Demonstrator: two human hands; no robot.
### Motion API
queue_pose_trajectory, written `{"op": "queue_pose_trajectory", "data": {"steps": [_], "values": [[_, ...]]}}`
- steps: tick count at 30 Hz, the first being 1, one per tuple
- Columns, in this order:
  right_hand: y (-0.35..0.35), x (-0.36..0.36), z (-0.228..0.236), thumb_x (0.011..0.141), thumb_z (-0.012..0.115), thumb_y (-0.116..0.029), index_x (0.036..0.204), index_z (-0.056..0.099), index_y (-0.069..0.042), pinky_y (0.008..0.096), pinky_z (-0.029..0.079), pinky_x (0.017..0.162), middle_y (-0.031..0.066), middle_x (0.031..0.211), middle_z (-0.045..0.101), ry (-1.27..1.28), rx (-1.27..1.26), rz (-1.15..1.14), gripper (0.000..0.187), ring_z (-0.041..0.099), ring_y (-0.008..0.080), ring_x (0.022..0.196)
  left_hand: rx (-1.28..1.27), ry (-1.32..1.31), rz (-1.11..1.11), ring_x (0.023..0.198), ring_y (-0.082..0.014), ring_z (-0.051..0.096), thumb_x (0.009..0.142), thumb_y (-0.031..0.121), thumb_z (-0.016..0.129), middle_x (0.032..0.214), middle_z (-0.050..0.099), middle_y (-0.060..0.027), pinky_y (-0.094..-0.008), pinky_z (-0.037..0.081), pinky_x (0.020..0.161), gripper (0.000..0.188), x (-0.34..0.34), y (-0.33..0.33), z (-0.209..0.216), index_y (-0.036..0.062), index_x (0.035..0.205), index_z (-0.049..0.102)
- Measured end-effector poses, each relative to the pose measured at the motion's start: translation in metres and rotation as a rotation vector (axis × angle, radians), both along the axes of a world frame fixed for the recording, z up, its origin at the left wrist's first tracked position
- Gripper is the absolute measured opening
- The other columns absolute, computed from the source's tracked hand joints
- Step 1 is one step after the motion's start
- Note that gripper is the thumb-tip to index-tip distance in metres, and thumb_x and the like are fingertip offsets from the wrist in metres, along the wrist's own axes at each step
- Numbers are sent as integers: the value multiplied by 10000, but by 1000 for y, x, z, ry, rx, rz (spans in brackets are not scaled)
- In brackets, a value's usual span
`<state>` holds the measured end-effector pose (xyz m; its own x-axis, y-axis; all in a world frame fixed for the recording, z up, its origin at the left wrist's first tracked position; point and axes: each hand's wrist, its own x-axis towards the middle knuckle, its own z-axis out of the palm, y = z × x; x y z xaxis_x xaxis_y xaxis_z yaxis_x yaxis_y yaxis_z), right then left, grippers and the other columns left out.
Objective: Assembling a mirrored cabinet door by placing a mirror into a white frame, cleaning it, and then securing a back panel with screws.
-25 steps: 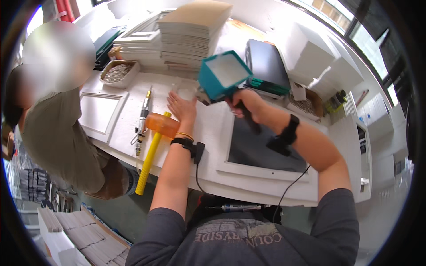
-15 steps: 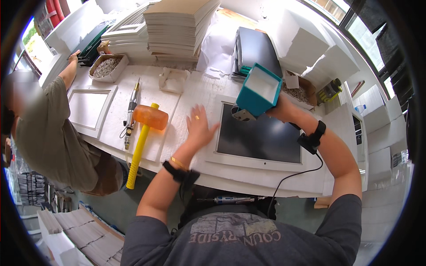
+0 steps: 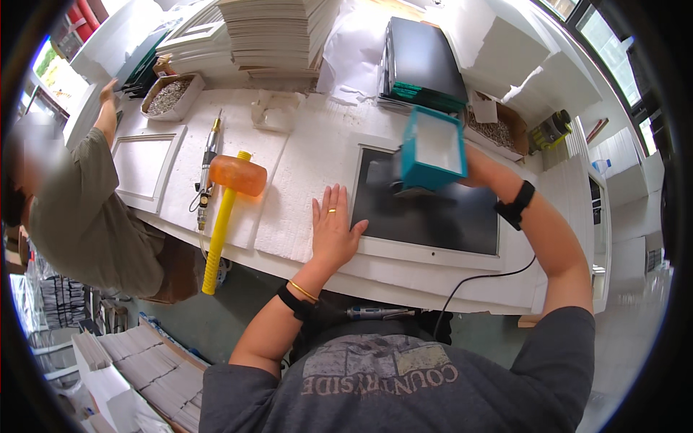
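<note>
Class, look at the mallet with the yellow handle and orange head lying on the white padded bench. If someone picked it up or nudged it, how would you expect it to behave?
The mallet would probably feel head-heavy, since its orange head is much bulkier than the slim handle. Its rounded head and handle might let it roll if pushed sideways. The handle overhangs the bench edge, so a nudge could tip it off.

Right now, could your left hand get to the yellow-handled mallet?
Probably yes. The left hand lies flat and empty on the white padding, and the mallet lies just to its left with nothing between them.

An orange-headed yellow mallet (image 3: 225,209) lies beside a slim power tool (image 3: 208,162), below stacked boards (image 3: 278,32).
</note>
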<state>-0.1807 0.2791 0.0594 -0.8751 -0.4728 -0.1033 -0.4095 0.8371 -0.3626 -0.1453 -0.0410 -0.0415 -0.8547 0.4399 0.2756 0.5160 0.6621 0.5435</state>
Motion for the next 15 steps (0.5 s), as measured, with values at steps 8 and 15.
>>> {"op": "queue_pose_trajectory", "data": {"steps": [8,15], "values": [[124,108,26,783,629,-76,1172,520,-44,329,379,979,151,1191,538,-158,49,-342,405,493,291,1106,25,-14,-38,1329,-367,214,799,247,617,1394,294,-230,-497,105,1082,691,-4,-2,-3,-51,1333,294],[111,118,38,765,656,-92,1191,510,-50,341,383,973,164,1196,532,-191,39,-363,452,500,305,1097,-1,-14,-46,1336,-364,202,815,249,604,1399,281,-244,-485,91,1085,688,-2,1,-5,-45,1346,279]]}}
